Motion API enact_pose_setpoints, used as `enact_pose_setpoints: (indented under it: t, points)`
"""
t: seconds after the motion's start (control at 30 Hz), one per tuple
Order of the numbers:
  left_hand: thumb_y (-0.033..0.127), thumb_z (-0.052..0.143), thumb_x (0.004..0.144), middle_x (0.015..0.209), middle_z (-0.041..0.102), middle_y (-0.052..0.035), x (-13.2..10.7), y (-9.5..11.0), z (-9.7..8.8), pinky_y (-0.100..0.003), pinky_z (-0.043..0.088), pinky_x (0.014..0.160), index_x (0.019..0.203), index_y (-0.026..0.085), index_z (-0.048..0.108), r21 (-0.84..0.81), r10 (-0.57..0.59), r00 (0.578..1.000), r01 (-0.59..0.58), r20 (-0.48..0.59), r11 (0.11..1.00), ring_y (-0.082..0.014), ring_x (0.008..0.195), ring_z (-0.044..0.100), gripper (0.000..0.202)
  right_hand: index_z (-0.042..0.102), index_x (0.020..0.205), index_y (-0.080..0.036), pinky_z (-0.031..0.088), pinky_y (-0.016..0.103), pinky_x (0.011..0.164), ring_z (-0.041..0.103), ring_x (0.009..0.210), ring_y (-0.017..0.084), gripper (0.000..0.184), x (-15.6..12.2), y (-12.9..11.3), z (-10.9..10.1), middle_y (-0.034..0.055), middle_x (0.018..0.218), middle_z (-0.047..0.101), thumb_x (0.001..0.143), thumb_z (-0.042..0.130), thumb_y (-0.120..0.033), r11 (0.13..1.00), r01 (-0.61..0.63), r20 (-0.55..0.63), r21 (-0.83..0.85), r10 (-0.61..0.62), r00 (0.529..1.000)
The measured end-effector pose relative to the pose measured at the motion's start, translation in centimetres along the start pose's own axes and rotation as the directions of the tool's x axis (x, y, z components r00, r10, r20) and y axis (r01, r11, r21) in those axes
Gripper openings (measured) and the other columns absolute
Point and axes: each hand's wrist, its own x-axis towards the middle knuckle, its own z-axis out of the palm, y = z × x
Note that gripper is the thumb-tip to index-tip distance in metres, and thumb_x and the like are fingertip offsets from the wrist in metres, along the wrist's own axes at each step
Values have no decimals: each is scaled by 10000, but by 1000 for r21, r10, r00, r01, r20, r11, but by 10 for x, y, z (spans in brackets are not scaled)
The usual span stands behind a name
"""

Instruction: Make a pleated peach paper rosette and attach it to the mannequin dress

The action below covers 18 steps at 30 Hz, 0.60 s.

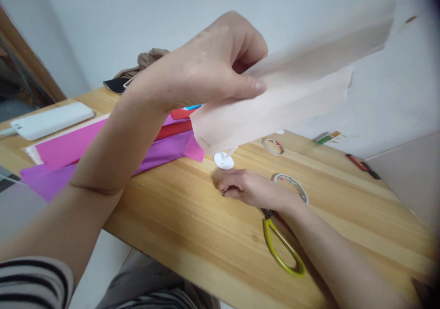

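My left hand (220, 66) is raised above the table and pinches a pale pink sheet of paper (275, 102) between thumb and fingers. The sheet is folded or layered, and its far end at the upper right is blurred. Low over the tabletop, my right hand (244, 187) has its fingers curled together, with a tiny dark bit showing at the fingertips that I cannot make out. A white paper disc (223, 160) lies just beyond it. Scissors with yellow-green handles (283, 249) lie under my right wrist, their blades mostly hidden. A white tape roll (292, 185) is partly behind that wrist.
Purple paper (165, 153), pink paper (72, 141) and red paper (175, 129) are piled at the left on the wooden table (178, 217). A white power strip-like block (53, 120) sits at far left. Another tape ring (272, 146) and a red-black cutter-like object (362, 166) lie near the wall.
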Motion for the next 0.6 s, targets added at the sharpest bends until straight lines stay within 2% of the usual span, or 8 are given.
enact_pose_setpoints:
  t: [0.17,0.27,0.37,0.43,0.53,0.6]
  points:
    - [66,576,804,589,150,69,1,-1,2,-209,80,541,515,97,425,9,9,1000,-9,10,1000,20,545,207,327,554,698,-176,403,272,665,509,700,138,276,6,-5,7,31,771,561,959,489,-117,997,47,9,-60,-47,999]
    - [66,576,803,596,154,69,2,0,2,-216,78,548,526,90,443,-3,8,1000,-8,21,1000,16,556,195,308,515,720,-187,395,278,668,481,690,139,256,6,-7,7,31,781,551,968,470,-143,994,23,11,-103,-22,1000]
    - [65,584,807,597,147,71,2,1,1,-208,75,553,523,88,437,-2,-5,1000,5,22,1000,19,561,181,321,506,812,-196,401,294,683,494,707,153,201,-1,-6,-2,37,806,572,994,421,-202,988,-94,-23,-121,92,996]
    - [71,592,810,597,149,74,1,1,0,-203,82,549,521,86,430,8,4,1000,-4,19,1000,23,560,184,331,485,815,-204,397,308,683,502,705,162,257,-9,-5,-14,39,793,575,1027,359,-274,976,-180,-108,-119,168,980]
    - [82,594,809,583,173,76,0,1,0,-200,104,532,523,91,426,17,15,1000,-15,7,1000,25,548,221,331,358,669,-236,341,319,609,426,592,153,348,-25,-7,-40,0,632,453,1006,355,-323,936,-287,-262,-202,230,937]
    - [95,590,807,571,185,72,0,1,0,-196,115,518,519,104,409,27,15,1000,-15,6,1000,19,543,243,340,320,619,-245,323,314,585,389,552,142,399,-36,-8,-56,-23,572,377,991,392,-371,894,-395,-330,-213,315,890]
